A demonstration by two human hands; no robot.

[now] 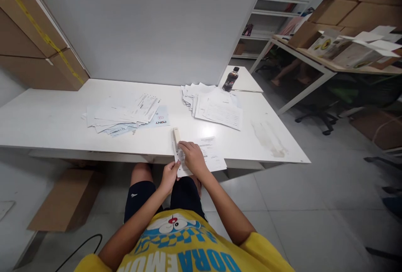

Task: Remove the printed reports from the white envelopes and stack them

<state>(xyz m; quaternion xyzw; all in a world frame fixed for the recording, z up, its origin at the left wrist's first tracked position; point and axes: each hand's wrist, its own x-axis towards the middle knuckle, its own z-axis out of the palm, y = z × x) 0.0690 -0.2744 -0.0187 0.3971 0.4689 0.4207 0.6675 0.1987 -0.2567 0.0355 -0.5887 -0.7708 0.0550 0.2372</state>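
Observation:
A printed white sheet (215,155) lies at the table's front edge, its lower part reaching past the edge. My left hand (170,175) pinches the sheet's lower left corner. At the sheet's left side is a slim cream-coloured stapler-like tool (176,136), pointing away from me. My right hand (192,157) rests over the sheet, its fingertips closed on the near part of that tool. The fingers hide part of the tool and of the sheet's left margin.
A spread pile of papers (125,115) lies on the white table (63,109) at left, another stack (216,106) behind the sheet. A dark bottle (230,79) stands beyond that stack. A grey panel (150,25) rises behind; cardboard boxes (34,71) stand at far left.

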